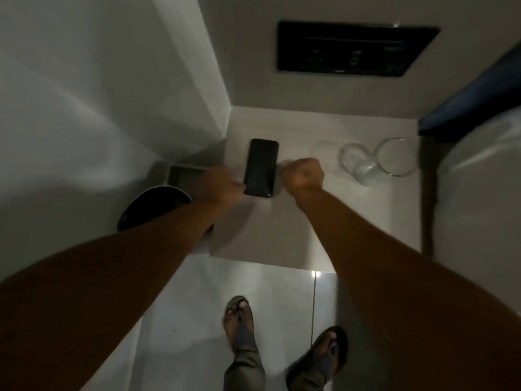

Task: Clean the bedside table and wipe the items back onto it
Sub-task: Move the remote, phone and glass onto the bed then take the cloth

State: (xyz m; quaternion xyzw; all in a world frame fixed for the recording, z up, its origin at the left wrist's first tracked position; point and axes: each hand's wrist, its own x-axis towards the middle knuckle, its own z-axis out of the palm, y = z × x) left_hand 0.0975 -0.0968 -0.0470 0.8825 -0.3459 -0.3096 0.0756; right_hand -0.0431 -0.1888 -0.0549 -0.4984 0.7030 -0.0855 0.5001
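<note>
Dim, blurred view. Black wall panel (353,49) on the wall well beyond both hands, details unreadable. Dark blue bed edge (473,91) beyond and to the right of the right hand, a pale rounded mass, possibly bedding (479,193), just below it. Dark round bin (153,206) beside the left forearm, with a small open box or tray (183,174) just beyond it, contents unclear. Glossy white tiled floor (270,292) nearer than the hands; two feet in dark sandals (239,320) on it.
</note>
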